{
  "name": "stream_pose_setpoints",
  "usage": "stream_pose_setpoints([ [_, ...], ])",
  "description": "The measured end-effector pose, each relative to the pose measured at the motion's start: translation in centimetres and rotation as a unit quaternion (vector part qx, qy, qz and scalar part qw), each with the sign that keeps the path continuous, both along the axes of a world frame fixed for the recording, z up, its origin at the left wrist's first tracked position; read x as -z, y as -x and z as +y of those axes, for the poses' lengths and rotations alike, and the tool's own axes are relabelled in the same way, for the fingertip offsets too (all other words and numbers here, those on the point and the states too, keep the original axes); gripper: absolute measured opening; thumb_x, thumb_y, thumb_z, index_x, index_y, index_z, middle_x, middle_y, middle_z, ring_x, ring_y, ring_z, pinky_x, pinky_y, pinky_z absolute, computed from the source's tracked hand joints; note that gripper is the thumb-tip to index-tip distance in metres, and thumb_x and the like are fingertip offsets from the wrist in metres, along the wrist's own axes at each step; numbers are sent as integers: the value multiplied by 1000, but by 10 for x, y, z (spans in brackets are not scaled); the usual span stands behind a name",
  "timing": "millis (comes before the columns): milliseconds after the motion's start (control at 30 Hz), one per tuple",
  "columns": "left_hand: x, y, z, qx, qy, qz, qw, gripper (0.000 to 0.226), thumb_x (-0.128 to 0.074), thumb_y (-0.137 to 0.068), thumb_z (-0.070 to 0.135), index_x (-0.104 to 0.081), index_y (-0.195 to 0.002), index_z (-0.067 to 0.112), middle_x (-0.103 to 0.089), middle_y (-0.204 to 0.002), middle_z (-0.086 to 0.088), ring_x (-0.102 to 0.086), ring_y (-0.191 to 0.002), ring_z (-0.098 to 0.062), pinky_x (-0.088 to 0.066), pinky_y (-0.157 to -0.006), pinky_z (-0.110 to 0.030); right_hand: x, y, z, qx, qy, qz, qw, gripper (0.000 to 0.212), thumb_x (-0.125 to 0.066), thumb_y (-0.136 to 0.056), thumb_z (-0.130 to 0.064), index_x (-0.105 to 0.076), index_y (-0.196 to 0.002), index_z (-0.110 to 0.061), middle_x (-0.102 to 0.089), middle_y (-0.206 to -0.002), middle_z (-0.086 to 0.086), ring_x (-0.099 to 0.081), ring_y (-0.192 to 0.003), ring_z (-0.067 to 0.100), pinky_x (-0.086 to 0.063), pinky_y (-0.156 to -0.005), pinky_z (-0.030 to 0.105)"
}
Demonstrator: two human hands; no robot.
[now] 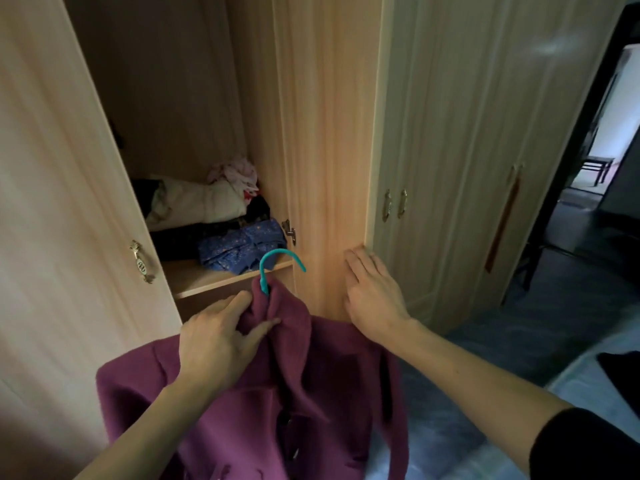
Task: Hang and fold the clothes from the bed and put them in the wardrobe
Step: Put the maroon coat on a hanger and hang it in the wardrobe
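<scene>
You are partway through. The coat (277, 393) is already on its hanger (282, 261): the teal hook stands up out of the collar, and the purple cloth hangs down from it in front of you, just outside the wardrobe (166, 81) and not yet in it. Your left hand (221, 337) grips the collar just under the hook, thumb on one side and fingers curled round the other, and carries the whole weight. Your right hand (374, 296) lies flat on the open door (325, 168), fingers straight and close together, holding nothing.

On the shelf (207, 278) inside, a pile (214, 209) of clothes already sits: cream, black, pink and a blue print piece at the front. It looks roughly folded, so some of the folding seems done, though you cannot tell from here which pieces came from the bed.

What is left, by my reading: the coat has to go onto a rail. No rail shows in this view; it is probably above the frame, so you will have to lift the hook up and in. At the lower right, the edge of the bed (568, 386) shows with a dark shape (620, 372) on it. That may be another garment waiting, but it is too cut off to say.
</scene>
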State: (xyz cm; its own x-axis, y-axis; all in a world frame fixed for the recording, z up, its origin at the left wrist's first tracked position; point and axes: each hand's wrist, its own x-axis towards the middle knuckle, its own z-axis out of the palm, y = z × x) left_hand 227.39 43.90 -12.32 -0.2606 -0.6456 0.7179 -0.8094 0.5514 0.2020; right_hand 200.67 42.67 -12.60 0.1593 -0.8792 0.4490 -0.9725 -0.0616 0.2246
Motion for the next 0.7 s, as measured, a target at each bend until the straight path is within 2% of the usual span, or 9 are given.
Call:
stream_pose_setpoints([
  [100,-5,16,3,3,-2,7,1000,47,-51,-76,72,-47,-75,25,-53,-59,7,-58,-58,-26,-38,-48,-32,-4,22,-1,27,-40,-39,998,71,-56,-91,-32,-33,-149,3,-20,-161,19,-11,-151,31,-10,-124,45],
  [200,-10,27,5,6,-2,17,1000,46,-52,-75,72,-42,-73,26,-49,-57,10,-58,-56,-24,-37,-47,-30,-7,36,0,26,-61,-70,995,76,-47,-98,-35,-12,-155,1,0,-165,13,5,-153,24,-2,-124,42],
  [300,-13,33,2,11,3,20,1000,47,-51,-74,73,-40,-71,27,-43,-56,13,-56,-55,-23,-39,-46,-31,-6,37,3,-8,-62,-58,996,73,-45,-100,-34,-9,-156,-2,2,-166,11,7,-152,22,-2,-124,41],
  [400,-11,35,-1,1,-1,2,1000,50,-49,-75,75,-49,-75,25,-55,-63,11,-59,-61,-21,-43,-48,-33,-6,33,4,-18,-71,-63,995,75,-45,-101,-35,-7,-156,-3,6,-165,11,10,-152,21,-1,-124,40],
  [467,-10,33,-2,1,2,-1,1000,49,-49,-75,75,-49,-76,26,-55,-64,11,-59,-61,-21,-44,-49,-33,-7,31,4,-16,-70,-85,994,76,-46,-100,-37,-7,-156,-2,5,-165,11,9,-152,21,-1,-123,38],
  [600,-13,28,-5,-1,13,-7,1000,47,-50,-75,73,-51,-78,27,-55,-65,10,-59,-62,-22,-44,-49,-33,-11,26,5,-27,-48,-141,989,75,-47,-100,-37,-11,-155,-2,-5,-165,13,0,-153,24,-4,-122,35],
  [700,-16,24,-7,-5,18,-11,1000,45,-52,-75,71,-52,-78,27,-56,-65,9,-59,-62,-22,-41,-48,-32,-16,17,6,-50,-16,-127,990,71,-46,-100,-37,-18,-154,-1,-15,-163,15,-7,-152,26,-7,-123,35],
])
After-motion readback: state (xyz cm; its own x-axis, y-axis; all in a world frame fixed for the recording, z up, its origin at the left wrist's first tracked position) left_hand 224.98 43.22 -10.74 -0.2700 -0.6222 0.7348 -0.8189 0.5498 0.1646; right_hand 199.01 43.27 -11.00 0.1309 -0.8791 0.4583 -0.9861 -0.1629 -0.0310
